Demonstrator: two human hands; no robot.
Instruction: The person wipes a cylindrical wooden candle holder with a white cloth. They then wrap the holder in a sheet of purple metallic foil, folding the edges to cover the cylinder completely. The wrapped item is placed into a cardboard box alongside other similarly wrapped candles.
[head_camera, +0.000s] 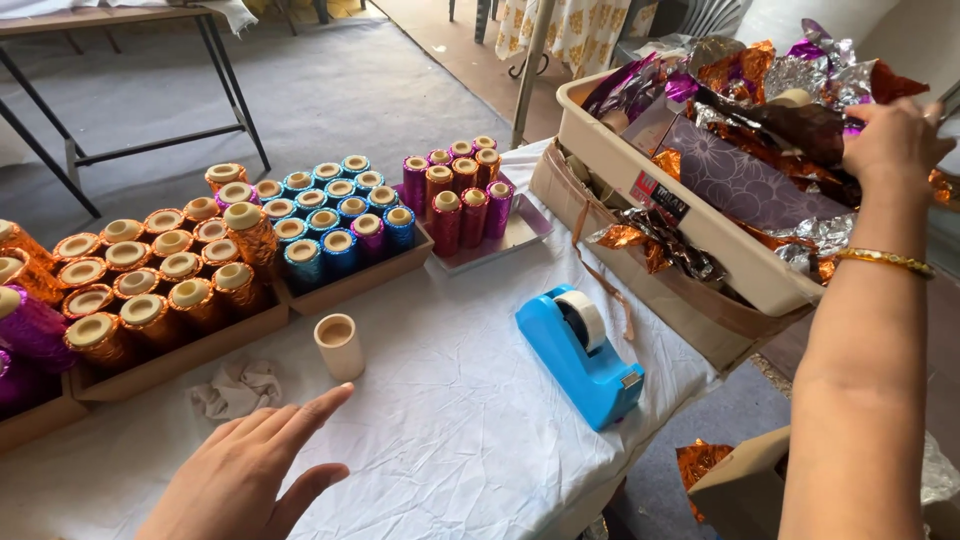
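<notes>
A plain cream tube (339, 345) is seen just left of centre in the frame, stood upright on the white cloth with its open top facing up and no foil around it. It is set apart from the trays behind it. At the upper right of the frame, a heap of crumpled foil sheets (760, 110) in purple, copper, orange and silver is piled in a beige plastic tub (690, 225). The tub is tilted, its near long wall lowest, and overhangs the table's edge.

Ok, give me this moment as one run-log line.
left hand: open, flat on table, near bare cup | right hand: reaching into foil bin | tape dispenser: untouched
</notes>
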